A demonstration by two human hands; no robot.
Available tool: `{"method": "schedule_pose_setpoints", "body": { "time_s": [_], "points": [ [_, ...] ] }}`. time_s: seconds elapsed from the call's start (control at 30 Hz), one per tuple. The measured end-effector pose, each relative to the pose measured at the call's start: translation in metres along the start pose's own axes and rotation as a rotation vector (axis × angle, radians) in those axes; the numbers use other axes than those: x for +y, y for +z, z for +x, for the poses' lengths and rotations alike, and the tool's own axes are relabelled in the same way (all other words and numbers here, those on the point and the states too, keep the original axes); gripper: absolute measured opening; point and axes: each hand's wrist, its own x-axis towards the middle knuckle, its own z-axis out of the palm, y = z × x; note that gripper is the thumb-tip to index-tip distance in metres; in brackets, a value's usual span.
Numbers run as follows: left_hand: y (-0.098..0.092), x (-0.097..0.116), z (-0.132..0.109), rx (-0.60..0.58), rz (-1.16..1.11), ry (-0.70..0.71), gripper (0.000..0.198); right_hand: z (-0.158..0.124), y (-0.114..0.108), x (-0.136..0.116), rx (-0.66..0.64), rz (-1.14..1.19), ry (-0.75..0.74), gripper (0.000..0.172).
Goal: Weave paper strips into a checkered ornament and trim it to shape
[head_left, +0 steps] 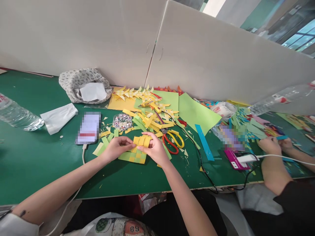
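green table (49, 157) below, l hand (115, 150) + r hand (156, 151) pinching yellow-green woven paper (137, 157), prob so strips (141, 141) don't loosen, w/ scissors (165, 132) just right of r fingers.

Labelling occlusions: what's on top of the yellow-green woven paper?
Yellow paper strips, held by the left hand and the right hand, cover the far part of the woven paper. Its near checks show; anything beneath strips and hands is hidden.
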Motion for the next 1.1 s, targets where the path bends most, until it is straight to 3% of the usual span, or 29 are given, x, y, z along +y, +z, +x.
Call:
{"method": "schedule_pose_setpoints", "body": {
  "time_s": [0.63,1.1],
  "points": [
    [-0.0016,-0.0032,-0.0001,-0.074,0.003,-0.038,0.028,0.0005,0.0005,0.0003,0.038,-0.053,-0.014,0.053],
    [-0.0069,0.0002,0.0008,-0.232,-0.034,-0.113,0.027,-0.0007,0.0003,0.0048,0.014,-0.167,-0.077,0.052]
  ]
}}
